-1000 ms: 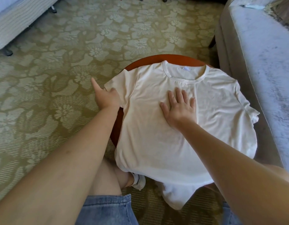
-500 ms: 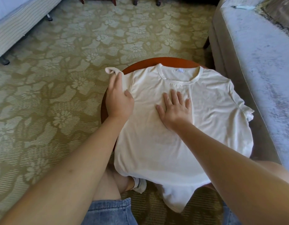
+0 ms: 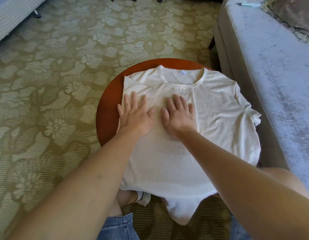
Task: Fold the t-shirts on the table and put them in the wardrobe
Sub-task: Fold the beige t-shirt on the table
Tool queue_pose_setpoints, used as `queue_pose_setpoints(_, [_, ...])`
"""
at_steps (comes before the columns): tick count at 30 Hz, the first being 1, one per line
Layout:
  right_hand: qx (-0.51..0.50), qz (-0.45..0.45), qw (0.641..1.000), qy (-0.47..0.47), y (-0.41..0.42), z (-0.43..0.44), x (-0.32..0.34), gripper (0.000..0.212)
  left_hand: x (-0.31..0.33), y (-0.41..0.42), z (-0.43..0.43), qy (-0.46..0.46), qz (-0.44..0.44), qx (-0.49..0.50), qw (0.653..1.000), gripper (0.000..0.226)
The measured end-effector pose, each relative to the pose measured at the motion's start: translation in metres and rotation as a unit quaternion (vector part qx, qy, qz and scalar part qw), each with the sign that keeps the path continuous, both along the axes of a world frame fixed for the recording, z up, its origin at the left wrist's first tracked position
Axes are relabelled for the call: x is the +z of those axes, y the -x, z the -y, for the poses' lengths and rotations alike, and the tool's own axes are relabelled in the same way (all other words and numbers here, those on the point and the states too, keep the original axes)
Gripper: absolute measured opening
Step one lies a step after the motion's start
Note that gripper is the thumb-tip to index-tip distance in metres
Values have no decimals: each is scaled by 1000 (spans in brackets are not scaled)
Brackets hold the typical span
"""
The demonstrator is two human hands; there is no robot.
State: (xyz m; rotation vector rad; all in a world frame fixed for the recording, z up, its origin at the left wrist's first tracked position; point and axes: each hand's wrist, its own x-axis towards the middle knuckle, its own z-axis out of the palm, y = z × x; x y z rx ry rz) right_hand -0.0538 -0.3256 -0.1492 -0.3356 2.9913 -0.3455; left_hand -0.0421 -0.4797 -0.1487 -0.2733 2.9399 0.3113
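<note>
A cream t-shirt lies flat, collar away from me, over a small round reddish-brown table. Its left sleeve is folded in onto the chest. My left hand presses flat on that folded sleeve with the fingers spread. Beside it, my right hand lies flat on the middle of the chest. The shirt's hem hangs over the near edge of the table, and more white cloth hangs below it.
A grey sofa stands close on the right of the table, with a pen on its seat. A bed corner is at the far left. Patterned carpet surrounds the table. My knees in denim shorts are below.
My left hand lifted the left sleeve, folded it inward onto the chest, and now presses it flat. My right hand stayed on the chest.
</note>
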Motion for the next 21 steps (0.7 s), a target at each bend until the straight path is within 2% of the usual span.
queue_pose_setpoints(6, [8,43,998,-36,7,22,1,66,2,7,19,14,1,11,1000,66])
queue_pose_setpoints(12, [35,81,996,22,12,37,9,64,6,5,57,38,20,31,999,72])
queue_pose_setpoints(16, [-50,55,997,-24,8,-19,7,67,7,5,60,41,28,26,998,72])
queue_pose_setpoints(21, [-177,34,980,-88,8,-105,10,74,17,8,57,32,47,31,998,76])
